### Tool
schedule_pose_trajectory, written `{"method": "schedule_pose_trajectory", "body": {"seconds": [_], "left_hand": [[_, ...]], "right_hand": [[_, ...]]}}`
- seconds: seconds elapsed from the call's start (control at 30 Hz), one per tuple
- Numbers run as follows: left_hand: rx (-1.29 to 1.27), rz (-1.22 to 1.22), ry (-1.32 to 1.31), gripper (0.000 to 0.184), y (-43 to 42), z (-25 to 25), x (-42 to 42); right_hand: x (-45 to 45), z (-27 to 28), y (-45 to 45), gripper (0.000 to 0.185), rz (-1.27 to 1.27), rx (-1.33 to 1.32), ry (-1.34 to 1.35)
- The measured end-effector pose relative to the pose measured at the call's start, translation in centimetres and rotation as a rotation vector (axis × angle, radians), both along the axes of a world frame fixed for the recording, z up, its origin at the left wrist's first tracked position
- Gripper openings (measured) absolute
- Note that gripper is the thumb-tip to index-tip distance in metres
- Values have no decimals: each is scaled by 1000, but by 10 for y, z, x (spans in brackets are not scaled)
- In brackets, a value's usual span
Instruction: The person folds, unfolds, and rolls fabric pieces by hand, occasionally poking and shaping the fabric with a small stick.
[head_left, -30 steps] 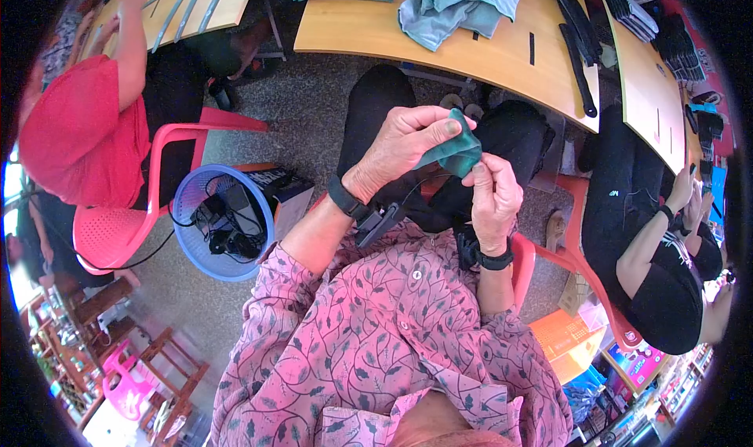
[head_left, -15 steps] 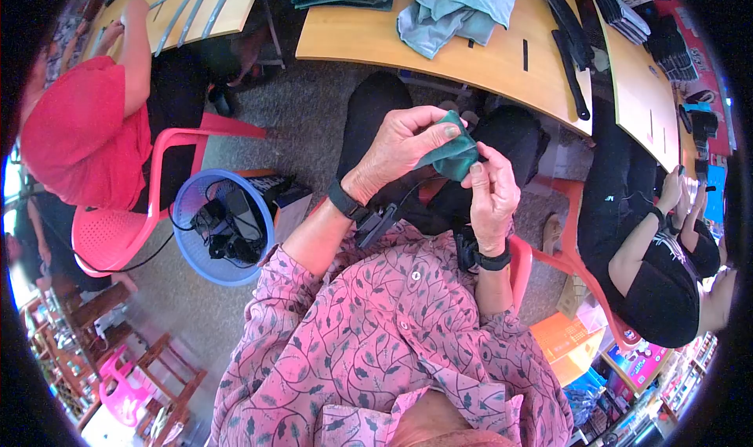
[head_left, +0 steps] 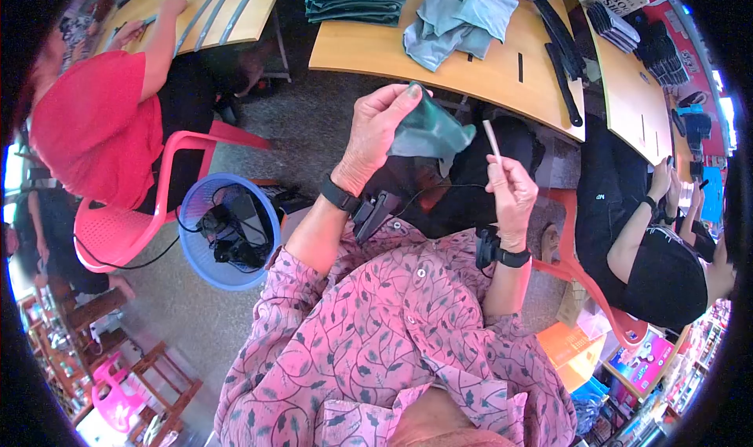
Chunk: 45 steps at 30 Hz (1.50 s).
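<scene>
My left hand [head_left: 369, 137] pinches a shiny dark green piece of fabric [head_left: 431, 129] between thumb and fingers. The fabric hangs loosely to the right of that hand, over my lap. Off to its right and apart from it, my right hand [head_left: 511, 192] is closed on a thin pale stick [head_left: 492, 139] that points up. What the stick is made of I cannot tell. Ahead on the wooden table [head_left: 353, 51] lie a neat stack of folded green cloth [head_left: 357, 0] and a loose heap of grey-green fabric pieces [head_left: 459, 19].
Black straps [head_left: 561, 70] lie at the table's right end. A blue basket [head_left: 188, 247] with black cables and devices stands on the floor at left. A person in red [head_left: 90, 125] sits by a pink chair [head_left: 118, 243]; another in black [head_left: 659, 274] sits at right.
Both hands were together on the bunched green fabric. My right hand has moved away to the right and shows the pale stick; the fabric now hangs more spread out from my left hand.
</scene>
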<state>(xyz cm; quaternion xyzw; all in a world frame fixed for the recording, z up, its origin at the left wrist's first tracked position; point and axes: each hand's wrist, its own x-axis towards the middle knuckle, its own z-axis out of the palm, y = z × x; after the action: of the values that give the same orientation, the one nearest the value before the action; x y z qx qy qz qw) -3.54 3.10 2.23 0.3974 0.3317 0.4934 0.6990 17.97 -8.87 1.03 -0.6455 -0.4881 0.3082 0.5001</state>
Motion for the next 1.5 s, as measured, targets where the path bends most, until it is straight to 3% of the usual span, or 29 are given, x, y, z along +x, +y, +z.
{"method": "schedule_pose_trajectory", "body": {"seconds": [0.13,0.23,0.3,0.4,0.47,0.5,0.67,0.73,0.77,0.93,1.13,1.2,1.27,1.5], "left_hand": [[156,-30,150,19,2,1,-4],[413,-166,314,17,-8,8,2],[588,-238,417,16,-11,16,4],[726,-147,569,14,-11,21,1],[741,-84,560,14,-8,20,-3],[750,-22,547,14,-7,21,-4],[670,-171,526,14,-16,33,-4],[594,-133,489,14,-16,30,0],[544,-83,474,15,-15,30,-1],[385,95,329,16,-4,42,-21],[428,244,404,18,14,60,-47],[459,289,418,19,22,62,-56],[462,333,412,21,30,67,-63],[473,498,509,21,82,70,-83]], "right_hand": [[3,9,7,23,14,-44,276],[-21,23,19,48,153,-21,323],[-33,24,31,43,291,-44,433],[-33,6,45,32,389,-67,441],[-33,4,48,29,324,-159,465],[-37,4,50,24,310,-57,580],[-58,44,53,14,213,81,665],[-43,40,54,14,475,-217,476],[-43,38,54,12,454,-254,482],[-30,28,54,10,581,-271,322],[-21,46,63,10,526,-391,266],[-20,49,69,10,526,-396,398],[-23,59,78,12,461,-289,661],[-36,91,150,18,398,-142,428]]}}
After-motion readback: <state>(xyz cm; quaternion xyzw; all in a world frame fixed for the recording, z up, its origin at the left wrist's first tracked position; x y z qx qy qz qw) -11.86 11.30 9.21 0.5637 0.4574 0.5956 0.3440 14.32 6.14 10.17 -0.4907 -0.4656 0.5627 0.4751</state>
